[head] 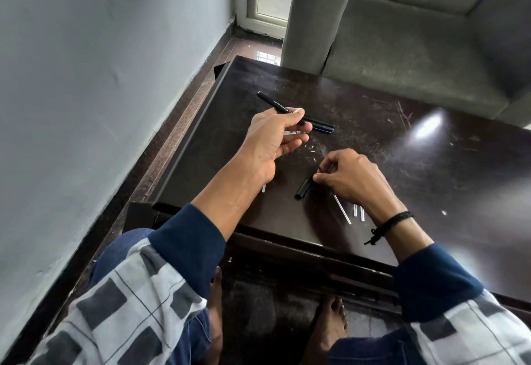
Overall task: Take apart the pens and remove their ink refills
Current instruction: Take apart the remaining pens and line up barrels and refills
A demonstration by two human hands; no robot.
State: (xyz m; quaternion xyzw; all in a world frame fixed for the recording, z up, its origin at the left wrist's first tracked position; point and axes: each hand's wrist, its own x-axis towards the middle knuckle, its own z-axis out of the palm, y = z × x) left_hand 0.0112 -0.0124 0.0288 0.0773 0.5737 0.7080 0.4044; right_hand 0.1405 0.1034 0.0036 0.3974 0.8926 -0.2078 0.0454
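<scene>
Gripping a black pen barrel (pixel 275 102) above the worktop (pixel 431 177), the left hand (pixel 273 140) is curling around it, while the right hand (pixel 356 180) is pinching a thin refill (pixel 342 209) beside a black cap (pixel 303 189). Two loose refills (pixel 359 212) are lying out; another pen (pixel 321 126) is waiting, apparently whole.

Left grip (pixel 273 140) raised, curled; right grip (pixel 352 177) low, pinching.
</scene>
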